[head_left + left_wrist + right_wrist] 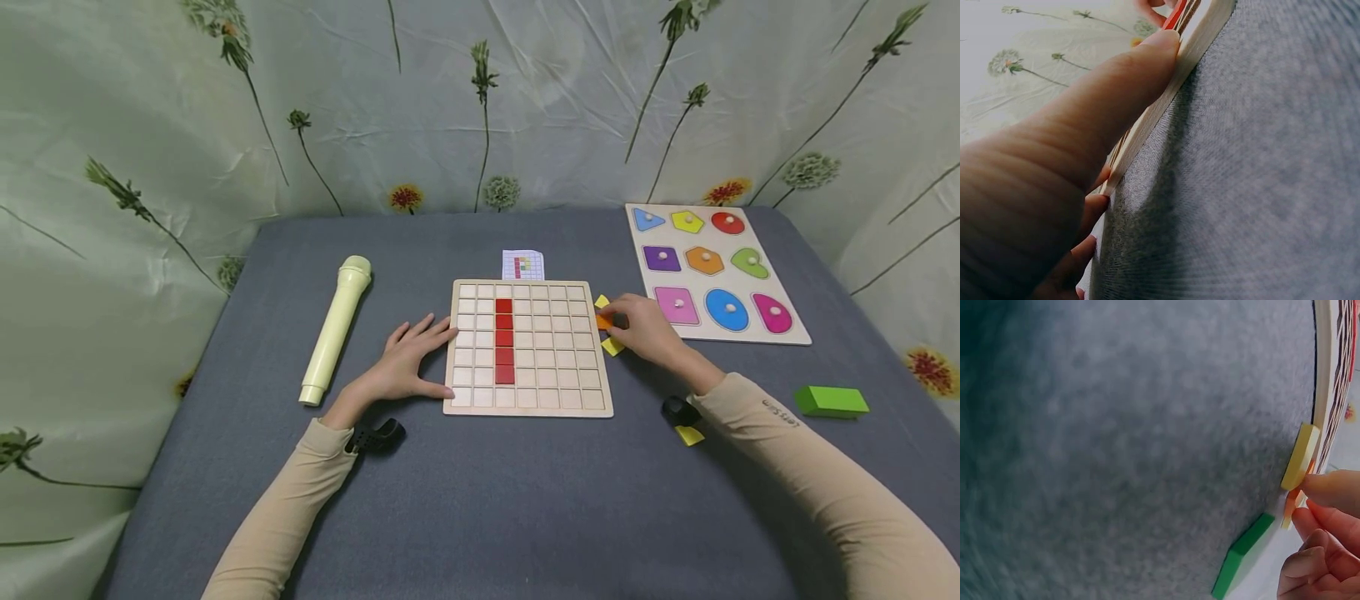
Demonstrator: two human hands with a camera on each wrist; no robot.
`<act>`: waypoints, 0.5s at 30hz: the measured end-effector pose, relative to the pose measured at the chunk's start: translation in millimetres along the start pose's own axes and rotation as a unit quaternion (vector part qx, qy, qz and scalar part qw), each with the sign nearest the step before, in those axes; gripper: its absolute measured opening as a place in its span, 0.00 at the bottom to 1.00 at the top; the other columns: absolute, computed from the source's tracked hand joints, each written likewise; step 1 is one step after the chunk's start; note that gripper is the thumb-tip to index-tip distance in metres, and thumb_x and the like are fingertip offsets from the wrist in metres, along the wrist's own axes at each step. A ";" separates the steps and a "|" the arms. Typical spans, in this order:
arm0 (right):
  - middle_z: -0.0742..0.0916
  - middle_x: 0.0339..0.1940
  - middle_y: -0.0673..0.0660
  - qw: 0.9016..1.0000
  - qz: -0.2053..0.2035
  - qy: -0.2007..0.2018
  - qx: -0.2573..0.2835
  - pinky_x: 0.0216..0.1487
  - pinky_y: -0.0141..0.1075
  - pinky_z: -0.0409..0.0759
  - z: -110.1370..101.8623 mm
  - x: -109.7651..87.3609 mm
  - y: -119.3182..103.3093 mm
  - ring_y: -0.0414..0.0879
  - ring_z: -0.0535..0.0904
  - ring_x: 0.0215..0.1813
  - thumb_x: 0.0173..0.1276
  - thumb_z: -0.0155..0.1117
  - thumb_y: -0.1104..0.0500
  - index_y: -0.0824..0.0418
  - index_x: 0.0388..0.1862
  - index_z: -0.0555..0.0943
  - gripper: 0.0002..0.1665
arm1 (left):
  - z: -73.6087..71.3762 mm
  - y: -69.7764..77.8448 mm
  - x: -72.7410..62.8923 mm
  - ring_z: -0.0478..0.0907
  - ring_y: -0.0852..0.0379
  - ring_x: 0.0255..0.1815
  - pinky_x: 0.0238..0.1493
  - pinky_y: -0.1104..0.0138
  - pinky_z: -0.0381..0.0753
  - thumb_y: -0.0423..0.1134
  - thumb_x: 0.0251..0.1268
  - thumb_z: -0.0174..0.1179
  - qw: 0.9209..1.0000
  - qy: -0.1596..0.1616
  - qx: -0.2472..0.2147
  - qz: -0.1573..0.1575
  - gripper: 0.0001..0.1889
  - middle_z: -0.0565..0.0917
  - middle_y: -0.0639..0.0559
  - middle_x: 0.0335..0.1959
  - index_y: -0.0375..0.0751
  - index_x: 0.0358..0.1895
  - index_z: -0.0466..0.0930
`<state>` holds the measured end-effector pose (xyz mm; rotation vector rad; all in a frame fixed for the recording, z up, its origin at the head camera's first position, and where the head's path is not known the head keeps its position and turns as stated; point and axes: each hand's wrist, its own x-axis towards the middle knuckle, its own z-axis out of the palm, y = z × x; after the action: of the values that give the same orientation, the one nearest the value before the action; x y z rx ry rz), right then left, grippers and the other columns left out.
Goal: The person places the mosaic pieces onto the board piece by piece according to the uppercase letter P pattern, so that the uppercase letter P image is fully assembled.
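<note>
A wooden grid board (533,409) lies flat, with a column of several red tiles (504,340) in its third column. My left hand (405,358) is spread along its left edge, fingertips at the upper part and thumb at the lower corner. In the left wrist view the thumb (1129,75) presses on the rim. Beside the board's right edge, my right hand (651,329) pinches an orange tile (603,322) between thumb and fingertips. One yellow tile (1300,456) lies just nearer than these fingers, another yellow tile (602,301) just beyond. A green tile (1242,556) is close to them.
A small pattern card (522,264) lies behind the board. At the back right is a knobbed shape puzzle (716,329). A pale yellow microphone-shaped tube (336,329) lies left, a green block (831,402) right. Another yellow tile (689,436) is under the right wrist.
</note>
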<state>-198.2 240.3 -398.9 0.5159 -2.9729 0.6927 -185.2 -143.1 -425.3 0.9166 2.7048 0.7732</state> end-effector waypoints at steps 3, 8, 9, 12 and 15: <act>0.84 0.40 0.67 1.000 0.013 -0.014 -0.009 0.35 0.35 0.67 -1.3 1.5 2.3 0.51 0.73 0.35 0.57 0.64 0.68 0.71 0.46 0.82 0.17 | 0.2 0.0 -0.1 0.43 0.42 0.78 0.72 0.42 0.35 0.54 0.44 0.72 1.000 0.001 0.000 0.000 0.51 0.55 0.46 0.76 0.46 0.73 0.56; 0.84 0.39 0.68 0.999 0.020 -0.035 -0.018 0.33 0.34 0.66 -5.3 4.5 4.7 0.51 0.73 0.33 0.56 0.65 0.66 0.72 0.44 0.82 0.16 | 0.0 0.3 -0.5 0.43 0.42 0.78 0.72 0.42 0.35 0.54 0.44 0.72 1.000 0.003 -0.001 0.002 0.51 0.55 0.46 0.76 0.46 0.73 0.56; 0.84 0.38 0.67 0.999 0.020 -0.039 -0.019 0.33 0.34 0.66 -6.1 4.9 5.4 0.51 0.73 0.33 0.56 0.65 0.66 0.72 0.44 0.82 0.16 | 0.0 0.4 -0.5 0.43 0.42 0.78 0.72 0.42 0.35 0.54 0.44 0.72 1.000 0.003 -0.001 0.002 0.51 0.55 0.46 0.76 0.46 0.73 0.56; 0.84 0.36 0.67 0.999 0.015 -0.047 -0.017 0.33 0.33 0.68 -8.3 5.4 7.4 0.50 0.73 0.33 0.55 0.66 0.65 0.72 0.42 0.83 0.16 | 0.3 0.3 -0.2 0.43 0.42 0.78 0.72 0.42 0.35 0.54 0.43 0.72 1.000 0.004 0.001 0.003 0.51 0.55 0.45 0.76 0.46 0.73 0.56; 0.85 0.36 0.67 0.999 0.011 -0.051 -0.014 0.34 0.33 0.69 -10.0 5.2 9.1 0.50 0.73 0.33 0.55 0.67 0.65 0.73 0.42 0.83 0.16 | 1.0 -0.1 0.0 0.43 0.41 0.78 0.72 0.42 0.35 0.54 0.44 0.72 1.000 0.005 0.000 0.004 0.51 0.55 0.45 0.76 0.46 0.73 0.56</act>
<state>-206.4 250.7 -393.1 0.5316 -3.0825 0.6435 -184.9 -142.7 -426.2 0.9252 2.7111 0.7819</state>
